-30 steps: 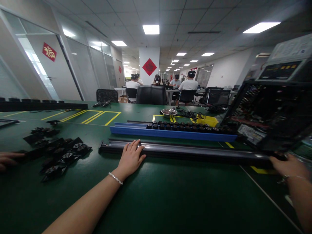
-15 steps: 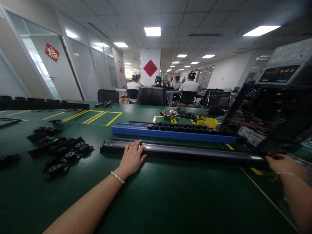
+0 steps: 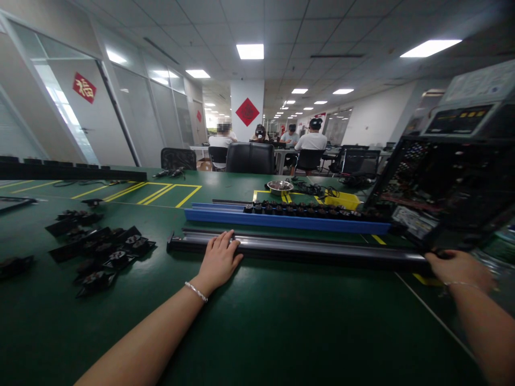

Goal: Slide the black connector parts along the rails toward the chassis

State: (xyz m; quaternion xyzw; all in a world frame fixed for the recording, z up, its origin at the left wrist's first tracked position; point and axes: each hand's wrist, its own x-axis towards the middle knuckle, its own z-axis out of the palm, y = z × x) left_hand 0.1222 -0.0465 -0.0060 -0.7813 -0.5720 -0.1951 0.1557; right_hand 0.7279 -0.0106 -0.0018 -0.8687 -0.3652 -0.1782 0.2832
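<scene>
A long black rail [image 3: 314, 251] with a shiny grey strip along its top lies crosswise on the green table in front of me. My left hand [image 3: 220, 257] lies over its left part, fingers across the top and thumb against the near side. At the rail's right end, my right hand [image 3: 461, 268] is closed, fingertips pinching that end; some of its fingers are hidden. A small upright black end piece [image 3: 171, 242] shows at the rail's left end. Just behind runs a blue channel [image 3: 281, 219] with a row of small black parts [image 3: 306, 209] in it.
Loose black parts [image 3: 102, 249] lie heaped on the left. Farther back are a metal bowl [image 3: 280, 186], black cables and a yellow tray [image 3: 341, 201]. An open computer case [image 3: 454, 182] stands at the right. Several people sit at distant desks.
My right hand has shifted a little to the left, at the rail's right end. My left hand keeps its place on the rail.
</scene>
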